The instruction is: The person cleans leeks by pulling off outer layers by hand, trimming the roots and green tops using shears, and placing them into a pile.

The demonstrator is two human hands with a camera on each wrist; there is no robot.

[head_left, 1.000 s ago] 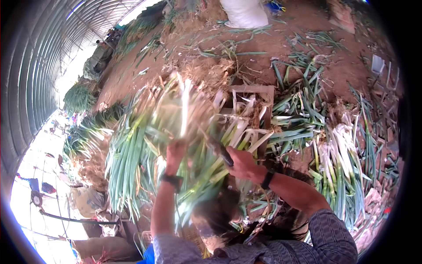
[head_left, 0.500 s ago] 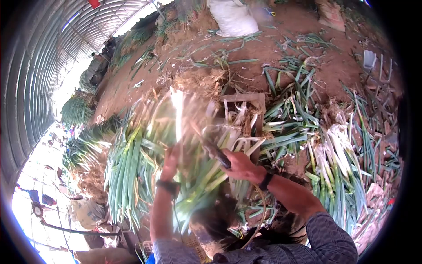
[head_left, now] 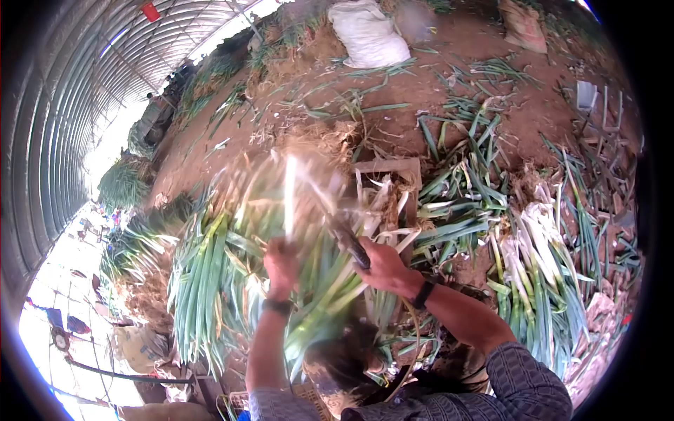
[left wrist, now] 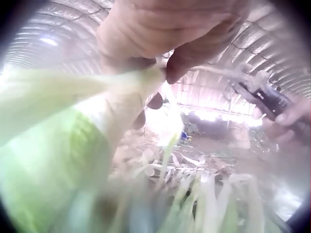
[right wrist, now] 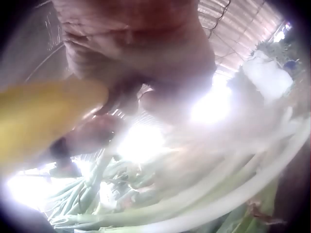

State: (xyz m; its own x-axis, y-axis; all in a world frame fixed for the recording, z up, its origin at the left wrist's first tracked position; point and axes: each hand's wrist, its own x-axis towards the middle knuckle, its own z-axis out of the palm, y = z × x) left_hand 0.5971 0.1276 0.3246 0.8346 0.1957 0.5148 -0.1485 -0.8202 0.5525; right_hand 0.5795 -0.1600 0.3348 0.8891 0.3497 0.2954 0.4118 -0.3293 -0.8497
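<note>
In the head view my left hand (head_left: 281,268) grips a long green onion, its bright white stem (head_left: 290,196) pointing away from me. Close up in the left wrist view, fingers and thumb wrap the pale stalk (left wrist: 129,90), with green leaves trailing to the left. My right hand (head_left: 387,268) holds a dark air blow gun (head_left: 351,247), nozzle angled toward the white stem. A yellowish hose (head_left: 414,335) runs from its grip toward my body. The root end and the area around it are blurred.
A thick pile of green onions (head_left: 203,281) lies beneath and left of my hands. Beyond it is a wooden frame (head_left: 390,166). More onions (head_left: 537,245) lie to the right. A white sack (head_left: 368,35) stands on the dirt floor (head_left: 281,112), and a ribbed metal roof (head_left: 63,105) curves overhead.
My left hand has shifted slightly right with the onion, toward the blow gun. The right hand keeps its hold. The head view has tilted a little, so the scene sits lower.
</note>
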